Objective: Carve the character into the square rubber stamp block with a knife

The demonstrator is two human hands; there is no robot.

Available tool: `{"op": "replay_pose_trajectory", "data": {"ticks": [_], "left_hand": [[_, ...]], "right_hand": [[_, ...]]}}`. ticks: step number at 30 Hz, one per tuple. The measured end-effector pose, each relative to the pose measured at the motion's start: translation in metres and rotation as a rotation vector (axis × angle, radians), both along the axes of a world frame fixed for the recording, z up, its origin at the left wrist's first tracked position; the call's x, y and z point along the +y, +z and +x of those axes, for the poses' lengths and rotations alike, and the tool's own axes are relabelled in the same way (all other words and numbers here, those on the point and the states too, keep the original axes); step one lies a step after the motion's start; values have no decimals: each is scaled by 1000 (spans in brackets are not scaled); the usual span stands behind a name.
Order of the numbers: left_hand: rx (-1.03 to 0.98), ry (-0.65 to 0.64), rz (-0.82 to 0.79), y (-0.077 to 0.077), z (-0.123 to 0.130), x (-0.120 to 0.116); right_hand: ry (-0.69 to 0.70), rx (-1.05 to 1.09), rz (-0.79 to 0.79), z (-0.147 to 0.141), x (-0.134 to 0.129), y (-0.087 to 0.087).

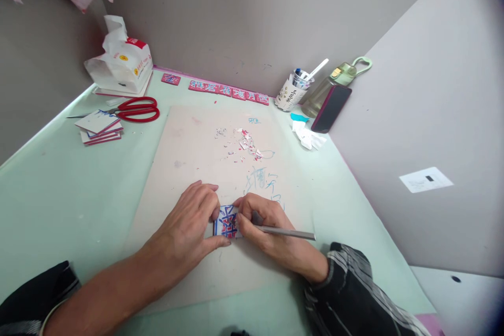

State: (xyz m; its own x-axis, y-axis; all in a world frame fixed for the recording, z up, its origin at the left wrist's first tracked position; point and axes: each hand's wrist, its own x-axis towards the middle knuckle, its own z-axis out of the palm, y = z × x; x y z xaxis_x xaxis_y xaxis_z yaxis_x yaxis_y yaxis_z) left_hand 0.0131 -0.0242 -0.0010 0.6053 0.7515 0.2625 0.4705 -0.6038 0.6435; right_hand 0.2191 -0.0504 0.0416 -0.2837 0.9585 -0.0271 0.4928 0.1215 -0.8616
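Observation:
A small square carving block [226,223] lies on the beige board, its white face marked with blue lines and red cut areas. My left hand [192,215] grips its left side between the fingers and thumb. In my right hand [268,220] is a slim silver craft knife [291,232], held like a pen over the block's right side. The fingers hide its tip. Beyond my hands, red and white shavings [248,142] are scattered over the board.
The beige board [157,189] lies on a pale green tabletop [98,194]. Red-handled scissors [137,109] and stacked white blocks [100,127] are at left. Carved pink tiles [228,90] line the wall. A pen cup [291,92], green bottle [334,84] and phone [331,108] stand back right.

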Motion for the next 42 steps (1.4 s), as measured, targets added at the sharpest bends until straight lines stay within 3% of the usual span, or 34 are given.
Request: {"op": "replay_pose_trajectory", "data": {"ticks": [12, 21, 31, 42], "left_hand": [[-68, -55, -68, 5, -5, 2], [-110, -39, 45, 5, -3, 5], [76, -7, 347, 14, 1, 5], [136, -92, 404, 20, 8, 10]], "right_hand": [[-33, 66, -59, -1, 0, 1], [-32, 72, -75, -2, 0, 0], [-37, 72, -84, -3, 0, -1], [-53, 73, -64, -5, 1, 1]]}}
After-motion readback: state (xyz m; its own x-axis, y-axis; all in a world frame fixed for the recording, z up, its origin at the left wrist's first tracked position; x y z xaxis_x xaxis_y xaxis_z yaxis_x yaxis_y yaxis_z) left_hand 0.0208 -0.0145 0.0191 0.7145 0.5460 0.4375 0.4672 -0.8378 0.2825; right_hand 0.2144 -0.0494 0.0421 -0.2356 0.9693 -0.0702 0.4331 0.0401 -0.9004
